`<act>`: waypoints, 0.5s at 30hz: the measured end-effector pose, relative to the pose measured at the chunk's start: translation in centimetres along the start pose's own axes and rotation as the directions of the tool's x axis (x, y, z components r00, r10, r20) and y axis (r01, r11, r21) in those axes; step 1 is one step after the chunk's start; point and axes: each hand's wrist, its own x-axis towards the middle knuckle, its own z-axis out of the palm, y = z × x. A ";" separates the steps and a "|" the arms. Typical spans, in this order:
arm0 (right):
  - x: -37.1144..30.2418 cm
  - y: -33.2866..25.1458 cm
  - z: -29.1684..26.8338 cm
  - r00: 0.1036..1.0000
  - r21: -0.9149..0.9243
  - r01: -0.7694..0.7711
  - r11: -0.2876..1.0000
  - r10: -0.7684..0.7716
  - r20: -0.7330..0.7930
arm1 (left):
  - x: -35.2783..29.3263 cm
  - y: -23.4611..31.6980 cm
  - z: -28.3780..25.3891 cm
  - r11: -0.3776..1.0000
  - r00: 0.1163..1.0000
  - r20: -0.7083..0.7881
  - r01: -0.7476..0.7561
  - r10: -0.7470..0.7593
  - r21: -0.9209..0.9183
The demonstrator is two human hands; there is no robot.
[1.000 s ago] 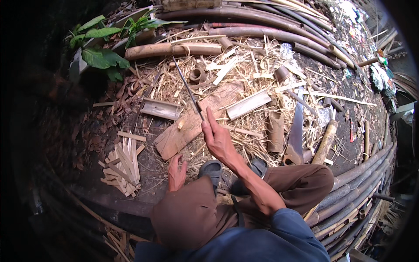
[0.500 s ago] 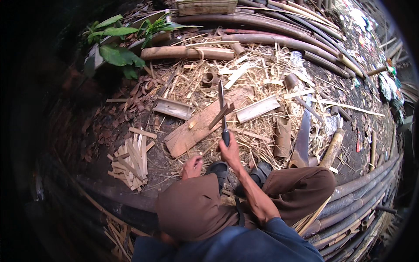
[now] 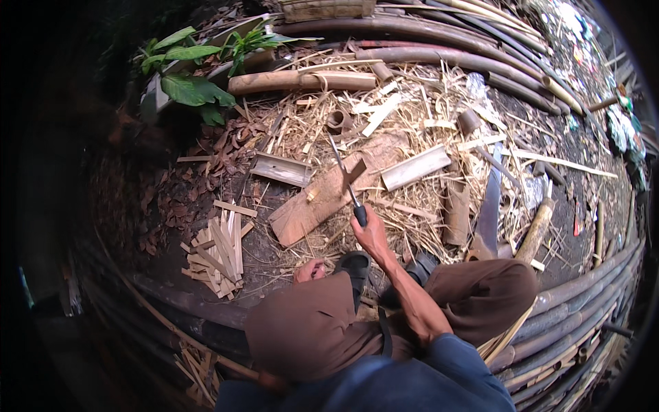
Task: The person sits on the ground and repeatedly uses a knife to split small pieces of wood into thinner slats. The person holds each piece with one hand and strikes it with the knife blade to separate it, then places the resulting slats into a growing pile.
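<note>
From here I judge the knife (image 3: 350,188), slanted over the wooden plank (image 3: 302,218), stiff and fairly light, best held by the black handle (image 3: 360,215) my right hand (image 3: 372,232) grasps, while I can't tell whether my half-hidden left hand (image 3: 309,270) holds anything.

From where I stand, the left hand (image 3: 311,270) is partly hidden behind the trousered knee (image 3: 298,323), so I can't tell whether it grips anything. The right hand (image 3: 372,232) covers the end of the knife handle (image 3: 360,215). The blue shirt (image 3: 371,384) runs off the lower edge; the far-right litter (image 3: 621,130) blurs beyond naming.
</note>
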 end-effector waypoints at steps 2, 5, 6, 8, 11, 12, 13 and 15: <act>-0.4 -3.8 -0.9 0.998 0.013 0.064 0.998 -0.064 -0.005 | 0.2 -1.3 0.2 0.999 0.999 -0.018 0.043 -0.043 -0.011; -0.7 -5.8 -1.4 0.996 0.070 0.085 0.994 -0.085 -0.012 | 0.0 -0.4 -0.5 0.995 0.996 -0.008 0.087 -0.088 -0.048; -0.9 -2.9 -0.6 0.999 0.000 0.050 0.999 -0.050 0.008 | 0.1 1.1 -0.9 0.996 0.996 -0.021 0.088 -0.088 -0.013; -0.7 5.1 -0.1 0.999 -0.131 -0.027 0.991 0.031 0.029 | 1.7 5.8 -0.5 0.998 0.999 -0.018 0.046 -0.045 0.047; -1.1 4.7 1.2 0.997 -0.104 -0.048 0.993 0.054 0.056 | 3.6 8.8 -2.0 0.977 0.975 -0.152 -0.140 0.165 0.162; -1.2 4.8 1.1 0.997 -0.097 -0.059 0.993 0.064 0.049 | 4.1 10.5 -2.0 0.981 0.973 -0.169 -0.136 0.158 0.136; -1.5 3.5 1.0 0.999 -0.095 -0.035 0.995 0.039 0.034 | 5.4 12.6 -2.8 0.982 0.963 -0.210 -0.147 0.169 0.115; -1.8 0.1 0.1 0.997 -0.019 -0.052 0.998 0.053 0.048 | 7.0 13.8 -4.3 0.948 0.916 -0.255 -0.318 0.310 0.012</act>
